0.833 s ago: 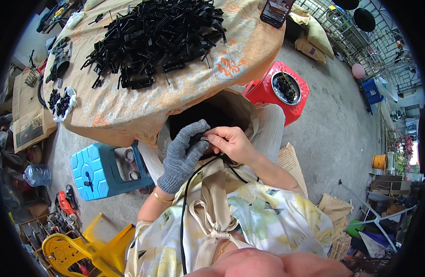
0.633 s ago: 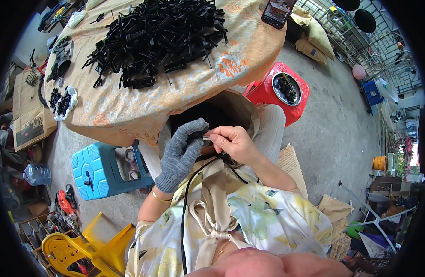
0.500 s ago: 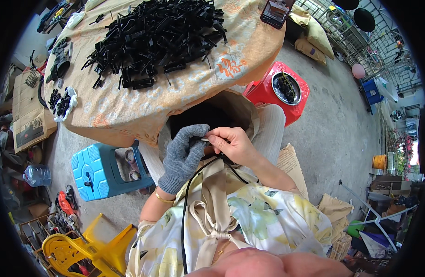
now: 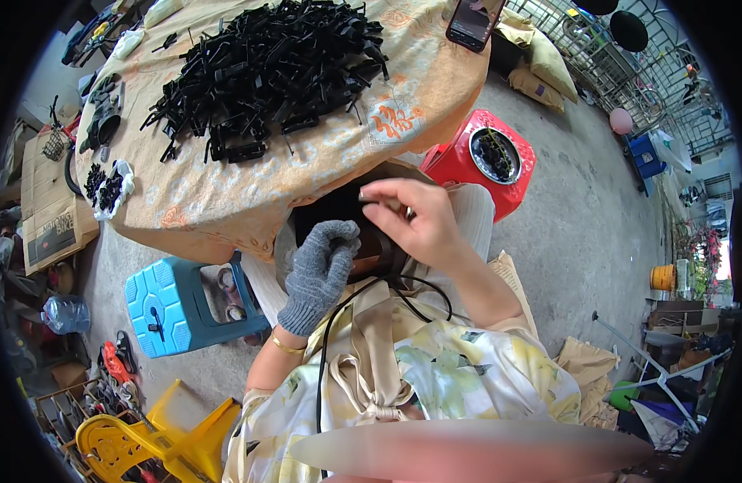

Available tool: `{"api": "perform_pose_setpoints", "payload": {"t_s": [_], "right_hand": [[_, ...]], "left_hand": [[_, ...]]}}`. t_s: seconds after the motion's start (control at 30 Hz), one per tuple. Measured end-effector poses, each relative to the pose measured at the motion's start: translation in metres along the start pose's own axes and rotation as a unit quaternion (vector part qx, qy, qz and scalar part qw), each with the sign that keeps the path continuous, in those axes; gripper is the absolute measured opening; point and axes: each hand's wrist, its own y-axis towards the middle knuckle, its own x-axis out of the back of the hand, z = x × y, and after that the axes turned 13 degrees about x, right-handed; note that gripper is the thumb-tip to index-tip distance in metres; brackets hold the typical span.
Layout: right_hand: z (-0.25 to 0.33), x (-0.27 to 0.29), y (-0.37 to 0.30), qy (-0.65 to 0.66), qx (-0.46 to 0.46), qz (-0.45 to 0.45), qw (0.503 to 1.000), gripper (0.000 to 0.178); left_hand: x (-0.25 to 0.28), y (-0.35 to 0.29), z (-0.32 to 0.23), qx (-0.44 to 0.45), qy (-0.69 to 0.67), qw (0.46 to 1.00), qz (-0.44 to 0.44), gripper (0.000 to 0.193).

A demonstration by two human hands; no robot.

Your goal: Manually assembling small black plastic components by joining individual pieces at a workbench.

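My left hand (image 4: 321, 266) wears a grey knitted glove, its fingers curled toward the thumb above my lap. Whatever lies between the gloved fingertips, if anything, is too small or hidden to make out. My bare right hand (image 4: 419, 219) is raised just to the right of it and slightly farther out, with a gap between thumb and forefinger. No held thing shows in that gap. Beneath both hands is the dark opening of a bag or container (image 4: 326, 211) between my knees. A black cord (image 4: 326, 338) loops over my lap and runs down my front.
A large heap of black clip-like plastic parts (image 4: 266, 76) covers much of the cloth-covered table (image 4: 202, 189). A phone (image 4: 471, 22) stands at its right edge. A red stool (image 4: 512, 181) carries a round tin of dark pieces (image 4: 496, 154). A blue stool (image 4: 165, 302) and yellow chair (image 4: 121, 435) stand left.
My right hand has lifted away from the gloved left hand, up and to the right, and its thumb and forefinger have parted. The left hand has hardly moved.
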Motion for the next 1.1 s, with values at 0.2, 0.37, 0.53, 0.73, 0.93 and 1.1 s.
{"api": "perform_pose_setpoints", "payload": {"t_s": [0.2, 0.37, 0.53, 0.73, 0.93, 1.1], "right_hand": [[-0.029, -0.009, 0.065, -0.238, 0.122, -0.021, 0.963, 0.028], [-0.058, -0.021, 0.093, -0.315, 0.070, 0.035, 0.946, 0.032], [-0.069, -0.022, 0.095, -0.360, 0.097, 0.060, 0.926, 0.025], [-0.065, -0.017, 0.095, -0.266, 0.069, -0.062, 0.959, 0.019], [-0.082, -0.010, 0.098, -0.354, 0.035, 0.012, 0.935, 0.022], [-0.089, 0.003, 0.097, -0.280, 0.097, -0.045, 0.954, 0.020]], "left_hand": [[-0.004, 0.002, -0.001, -0.033, 0.162, 0.986, 0.014, 0.021], [-0.001, 0.002, 0.011, -0.075, 0.215, 0.974, -0.017, 0.020], [0.004, 0.001, 0.009, -0.076, 0.273, 0.957, -0.061, 0.019], [0.005, 0.002, 0.015, -0.041, 0.193, 0.980, -0.030, 0.030], [0.001, 0.003, 0.014, 0.050, 0.072, 0.996, 0.001, 0.036], [0.003, 0.008, 0.023, 0.101, 0.044, 0.994, 0.006, 0.037]]}}
